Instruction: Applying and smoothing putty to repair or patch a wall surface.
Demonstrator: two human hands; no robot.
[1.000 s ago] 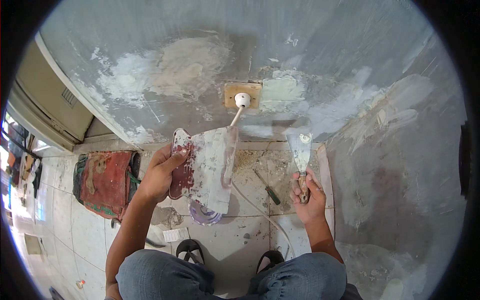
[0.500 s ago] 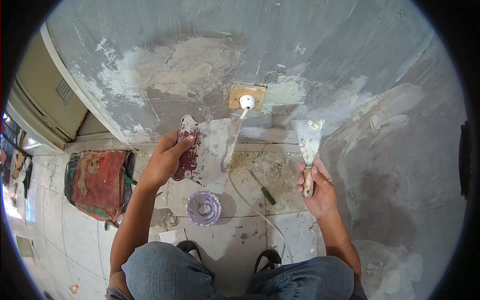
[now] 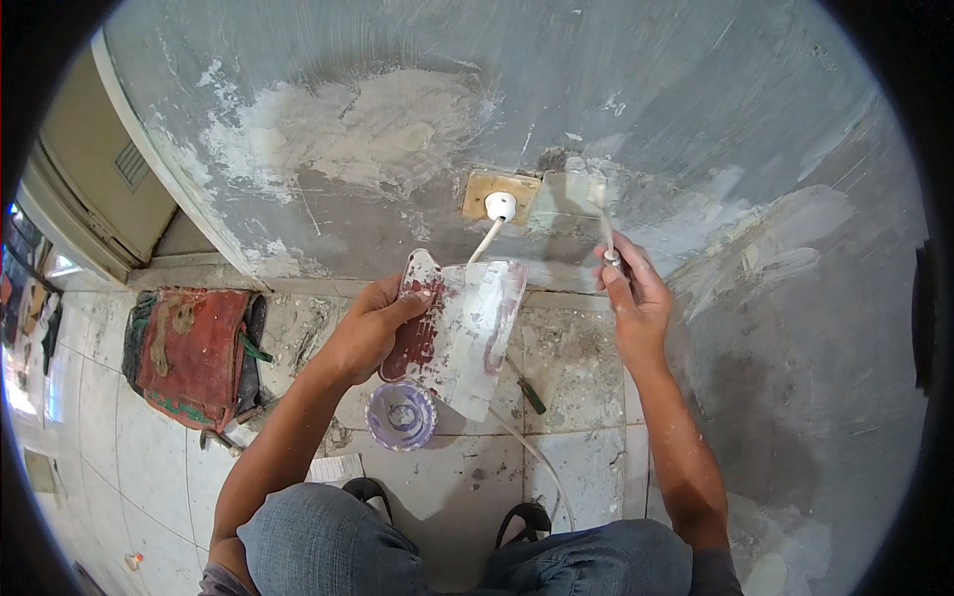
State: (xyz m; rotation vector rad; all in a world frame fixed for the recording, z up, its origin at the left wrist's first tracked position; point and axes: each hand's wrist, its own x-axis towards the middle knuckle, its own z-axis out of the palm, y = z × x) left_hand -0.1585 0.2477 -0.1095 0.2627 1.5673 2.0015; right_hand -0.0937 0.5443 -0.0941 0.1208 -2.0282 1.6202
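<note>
My left hand (image 3: 376, 328) grips the dark red edge of a wide flat filler spreader (image 3: 467, 323), its pale blade smeared with white filler. In my right hand (image 3: 636, 293) is a putty knife (image 3: 606, 230), raised against the wall beside the socket. Its blade is seen nearly edge-on, next to a pale filler patch (image 3: 564, 199). A white plug (image 3: 500, 206) sits in the yellowed wall socket (image 3: 478, 194), and its cable passes behind the spreader. Below the spreader, a purple-and-white bowl (image 3: 401, 415) with filler residue stands on the floor.
A red tool bag (image 3: 194, 353) lies on the tiles at the left. A green-handled screwdriver (image 3: 532, 395) rests near the wall's foot, with the cable (image 3: 542, 462) running beside it. Another wall (image 3: 795, 348) rises on the right. A doorway (image 3: 99, 169) is at far left.
The putty knife has gone up and tipped onto the wall at the filler patch. My left hand has shifted the spreader right and slightly down, now partly over the bowl's edge.
</note>
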